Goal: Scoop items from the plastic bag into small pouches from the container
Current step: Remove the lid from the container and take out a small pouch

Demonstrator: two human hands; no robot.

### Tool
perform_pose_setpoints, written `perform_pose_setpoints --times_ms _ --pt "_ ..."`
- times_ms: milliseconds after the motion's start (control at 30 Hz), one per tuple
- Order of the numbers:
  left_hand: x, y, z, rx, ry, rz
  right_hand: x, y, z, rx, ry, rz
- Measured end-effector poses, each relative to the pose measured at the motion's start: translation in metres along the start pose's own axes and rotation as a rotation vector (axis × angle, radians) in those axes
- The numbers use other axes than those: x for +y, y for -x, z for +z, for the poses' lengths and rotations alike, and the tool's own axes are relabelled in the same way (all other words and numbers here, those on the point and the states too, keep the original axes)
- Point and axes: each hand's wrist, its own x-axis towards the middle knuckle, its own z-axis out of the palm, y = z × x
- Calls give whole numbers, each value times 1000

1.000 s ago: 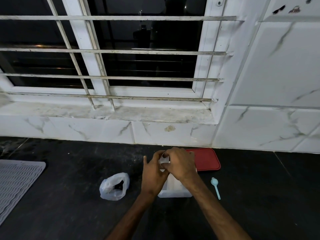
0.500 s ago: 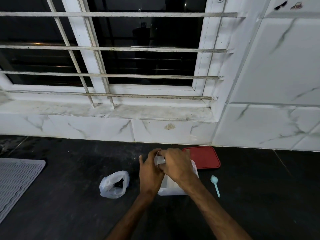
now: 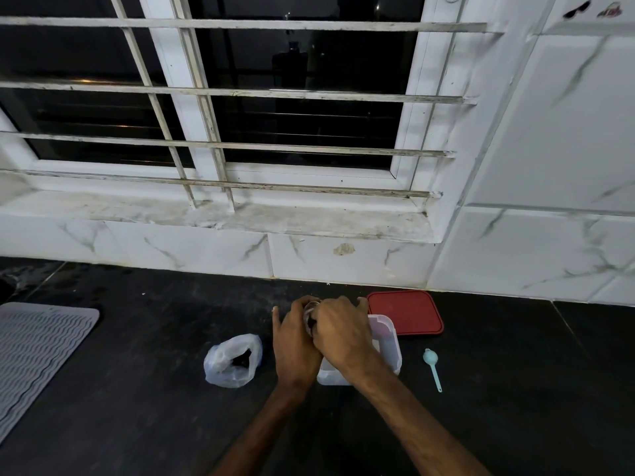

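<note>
Both hands meet over the dark countertop [image 3: 515,424], just above the far left corner of the white plastic container [image 3: 390,341]. The left hand [image 3: 295,341] and the right hand [image 3: 343,334] are curled toward each other, knuckles up, and between them they pinch a small clear pouch [image 3: 310,312] with something dark showing inside it; only a sliver of it peeks out between the thumbs, so how much it holds and whether its mouth is open cannot be told. The left little finger sticks out free to the side. The container sits right under the right wrist, open, with its pale rim showing to the right of that hand. Left of the left hand, close but not touching, the plastic bag [image 3: 232,360] slumps on the counter with its mouth gaping and dark contents visible within. Beyond the right hand, against the tiled wall, lies the red lid [image 3: 409,314], flat, its near edge just behind the container. To the right of the container, apart from it, a small light-blue scoop [image 3: 433,367] lies on the counter, bowl away from the person. Far off to the left rests a grey ribbed mat [image 3: 34,352].
</note>
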Motion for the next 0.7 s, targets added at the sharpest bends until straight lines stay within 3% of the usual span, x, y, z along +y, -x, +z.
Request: perform_pose_setpoints --times_ms 133,700 --pt "-7 1 1 10 50 -26 -1 7 6 84 61 33" --pt "-13 5 -4 -11 106 -115 -2 -2 2 36 -51 -34"
